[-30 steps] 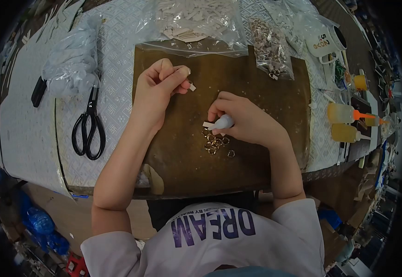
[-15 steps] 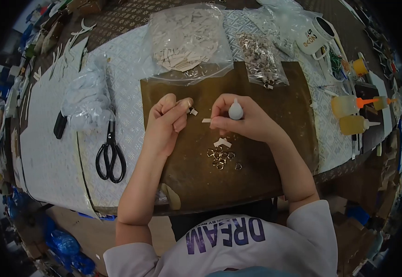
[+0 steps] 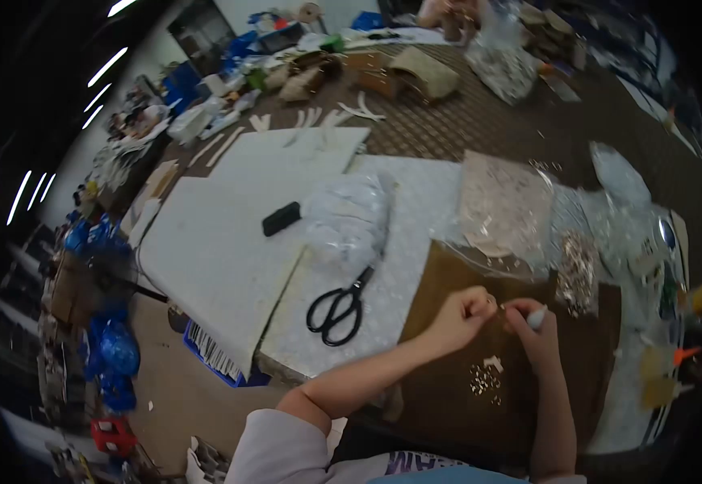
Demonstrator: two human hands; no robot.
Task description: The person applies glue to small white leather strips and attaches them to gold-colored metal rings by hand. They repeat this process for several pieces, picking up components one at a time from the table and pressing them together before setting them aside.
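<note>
Over the brown mat point(image 3: 436, 395), my left hand point(image 3: 465, 313) is closed in a pinch at its fingertips; the small thing there is too blurred to make out. Close to its right, my right hand point(image 3: 533, 335) is closed around a small white squeeze bottle point(image 3: 536, 318), its fingertips almost meeting the left ones. Below the hands lie small white pieces point(image 3: 494, 364) and a cluster of metal rings point(image 3: 482, 382). Behind them are a clear bag of pale pieces point(image 3: 506, 206) and a bag of metal parts point(image 3: 577, 274).
Black-handled scissors point(image 3: 337, 315) lie left of the mat, below a bag of white material point(image 3: 347, 218) and a black block point(image 3: 282, 219). Glue bottles point(image 3: 659, 363) stand at the right. Another person point(image 3: 448, 14) is at the far table, and one more point(image 3: 148, 121) at far left.
The view has swung left and up, so the hands and mat appear lower right. My two hands are closer together, and the white strip at my right fingertips is no longer distinct.
</note>
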